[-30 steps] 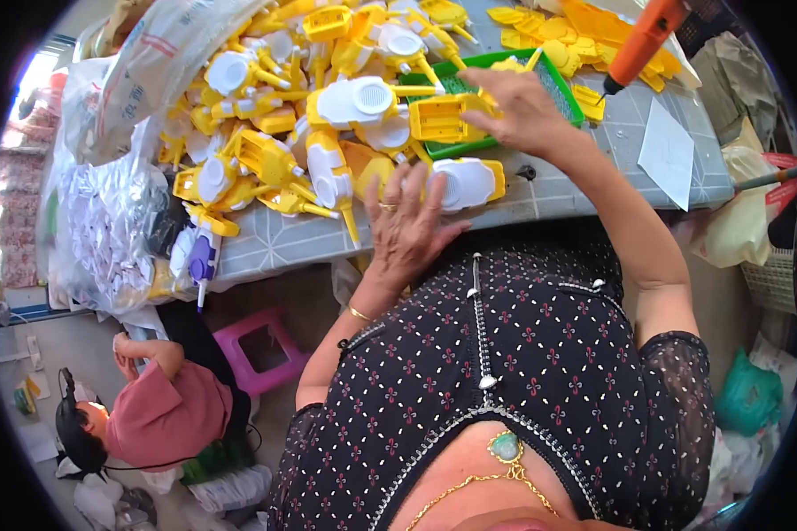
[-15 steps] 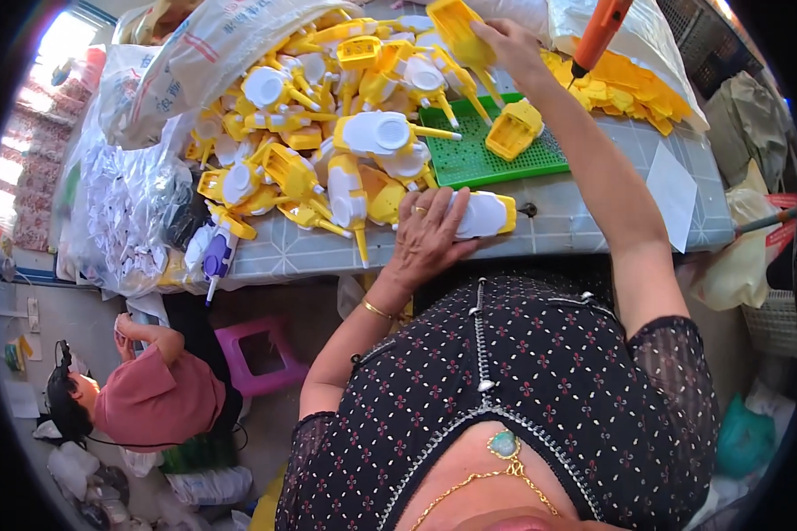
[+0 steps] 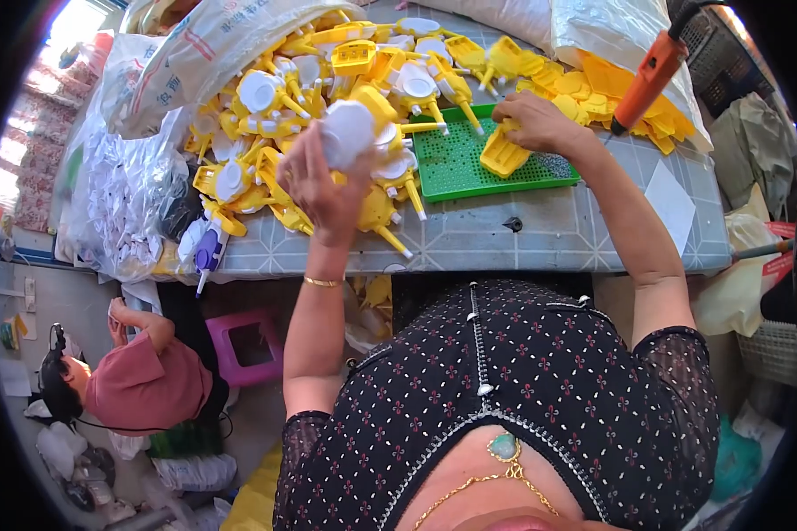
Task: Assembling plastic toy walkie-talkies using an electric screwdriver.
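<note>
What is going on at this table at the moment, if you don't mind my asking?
A person stands at a tiled table heaped with yellow and white plastic parts. The left hand is raised above the heap, gripping a white round part. The right hand presses a yellow piece onto a green perforated tray. An orange tool hangs nearby.

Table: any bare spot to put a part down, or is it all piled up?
Bare table runs along the near edge, below the green tray, and right of it out to the white paper; only a small dark bit lies there. The left and far side are packed with yellow-and-white parts, sacks behind.
</note>
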`<state>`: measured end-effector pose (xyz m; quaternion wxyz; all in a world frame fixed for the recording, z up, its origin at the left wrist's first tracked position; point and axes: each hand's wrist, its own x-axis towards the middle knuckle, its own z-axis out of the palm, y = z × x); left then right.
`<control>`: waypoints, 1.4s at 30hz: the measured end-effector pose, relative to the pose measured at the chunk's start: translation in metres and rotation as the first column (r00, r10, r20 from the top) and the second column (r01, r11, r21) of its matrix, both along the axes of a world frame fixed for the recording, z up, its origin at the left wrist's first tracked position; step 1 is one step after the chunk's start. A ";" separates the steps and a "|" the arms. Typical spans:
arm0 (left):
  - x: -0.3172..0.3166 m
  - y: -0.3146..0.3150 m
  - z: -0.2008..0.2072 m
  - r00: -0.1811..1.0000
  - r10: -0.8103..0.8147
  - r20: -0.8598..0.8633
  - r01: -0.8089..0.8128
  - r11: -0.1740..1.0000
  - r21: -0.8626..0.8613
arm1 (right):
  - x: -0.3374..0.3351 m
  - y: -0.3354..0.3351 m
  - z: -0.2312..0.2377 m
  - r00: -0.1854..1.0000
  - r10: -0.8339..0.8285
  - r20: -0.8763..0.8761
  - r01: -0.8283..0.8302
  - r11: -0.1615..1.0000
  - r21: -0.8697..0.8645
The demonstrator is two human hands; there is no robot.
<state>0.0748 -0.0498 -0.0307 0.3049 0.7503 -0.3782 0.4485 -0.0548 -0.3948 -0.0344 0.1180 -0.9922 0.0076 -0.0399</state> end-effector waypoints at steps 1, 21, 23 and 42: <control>0.017 -0.003 0.003 1.000 0.004 0.005 -0.004 1.000 0.001 | 0.003 -0.003 -0.001 0.999 0.037 -0.001 -0.037 0.999 0.034; -0.001 -0.046 -0.009 0.988 -0.002 -0.157 0.064 0.918 0.392 | 0.099 0.013 0.024 0.784 -0.330 0.526 0.182 0.932 0.313; 0.000 -0.052 -0.010 0.990 0.048 -0.131 0.007 0.920 0.392 | 0.095 0.046 0.008 0.934 -0.211 0.289 0.146 0.962 0.231; 0.009 -0.054 -0.011 0.994 0.007 -0.111 0.028 0.951 0.309 | 0.154 0.002 -0.004 0.875 -0.168 0.454 0.088 0.978 0.192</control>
